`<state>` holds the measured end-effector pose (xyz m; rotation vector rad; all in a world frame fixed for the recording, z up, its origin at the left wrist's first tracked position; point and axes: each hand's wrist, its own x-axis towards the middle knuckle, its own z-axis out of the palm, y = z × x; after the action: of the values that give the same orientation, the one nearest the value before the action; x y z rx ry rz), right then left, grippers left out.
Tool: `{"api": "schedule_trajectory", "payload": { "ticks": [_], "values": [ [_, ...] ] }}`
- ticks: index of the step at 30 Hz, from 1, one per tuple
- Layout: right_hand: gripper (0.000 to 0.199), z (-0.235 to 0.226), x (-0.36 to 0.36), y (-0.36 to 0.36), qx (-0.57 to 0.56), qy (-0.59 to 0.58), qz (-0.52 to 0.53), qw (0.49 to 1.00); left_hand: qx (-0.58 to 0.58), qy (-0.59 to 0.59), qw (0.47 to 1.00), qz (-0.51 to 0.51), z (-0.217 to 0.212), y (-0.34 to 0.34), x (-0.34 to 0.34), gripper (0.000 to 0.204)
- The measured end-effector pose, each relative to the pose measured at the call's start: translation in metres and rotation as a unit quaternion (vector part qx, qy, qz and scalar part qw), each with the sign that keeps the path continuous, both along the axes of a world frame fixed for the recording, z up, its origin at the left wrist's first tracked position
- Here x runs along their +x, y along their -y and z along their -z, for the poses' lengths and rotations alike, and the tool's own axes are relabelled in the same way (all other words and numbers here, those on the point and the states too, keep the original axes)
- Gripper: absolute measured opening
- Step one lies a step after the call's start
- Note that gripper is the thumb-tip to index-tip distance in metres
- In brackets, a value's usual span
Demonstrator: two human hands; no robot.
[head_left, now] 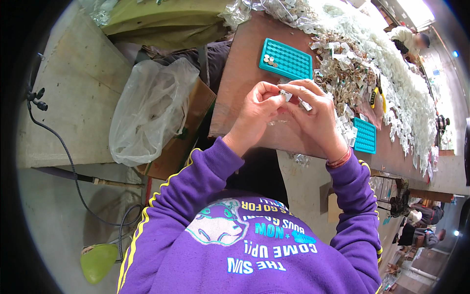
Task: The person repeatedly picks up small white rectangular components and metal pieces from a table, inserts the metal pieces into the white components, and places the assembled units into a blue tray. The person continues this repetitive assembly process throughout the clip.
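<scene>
Over the near edge of the brown table, my two hands meet in front of me. My left hand pinches a small white tag between thumb and fingers. My right hand closes on the same small piece from the other side; a second white tag shows among its fingers. What the tags are attached to is too small to make out. Just beyond lies a teal tray with rows of small hollows, several little round silvery pieces at its left end.
Right of my hands are a heap of small tagged pieces, a second teal tray and yellow-black pliers. Clear plastic packets pile up behind. A translucent bag hangs by a carton at left. Another person is far right.
</scene>
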<state>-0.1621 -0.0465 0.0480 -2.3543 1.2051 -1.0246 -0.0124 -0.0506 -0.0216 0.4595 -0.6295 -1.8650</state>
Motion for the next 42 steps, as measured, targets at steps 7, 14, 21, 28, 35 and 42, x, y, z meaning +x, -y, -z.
{"api": "schedule_trajectory", "payload": {
  "ticks": [7,14,21,28,35,42],
  "values": [
    [0.034,0.005,-0.001,0.000,-0.048,-0.016,-0.007,0.999,-0.028,0.023,0.999,-0.032,0.001,-0.002,-0.004,0.009],
    [0.034,0.015,0.001,-0.002,-0.095,-0.030,0.038,0.994,-0.014,-0.041,0.999,0.022,0.005,0.003,0.002,0.014],
    [0.038,0.010,-0.004,0.004,-0.047,0.016,0.006,0.999,-0.001,-0.116,0.993,0.003,0.008,0.003,0.002,0.017],
    [0.021,0.007,-0.039,0.000,-0.019,-0.100,0.104,0.989,-0.023,-0.111,0.991,-0.075,0.008,0.004,0.000,0.018],
    [0.010,0.027,-0.041,-0.021,-0.081,-0.258,0.065,0.961,-0.017,-0.116,0.992,-0.043,0.011,0.006,0.002,0.019],
    [0.007,0.017,-0.028,-0.017,-0.133,-0.389,0.013,0.912,-0.004,-0.120,0.991,-0.058,0.007,0.005,-0.003,0.015]
  ]
}}
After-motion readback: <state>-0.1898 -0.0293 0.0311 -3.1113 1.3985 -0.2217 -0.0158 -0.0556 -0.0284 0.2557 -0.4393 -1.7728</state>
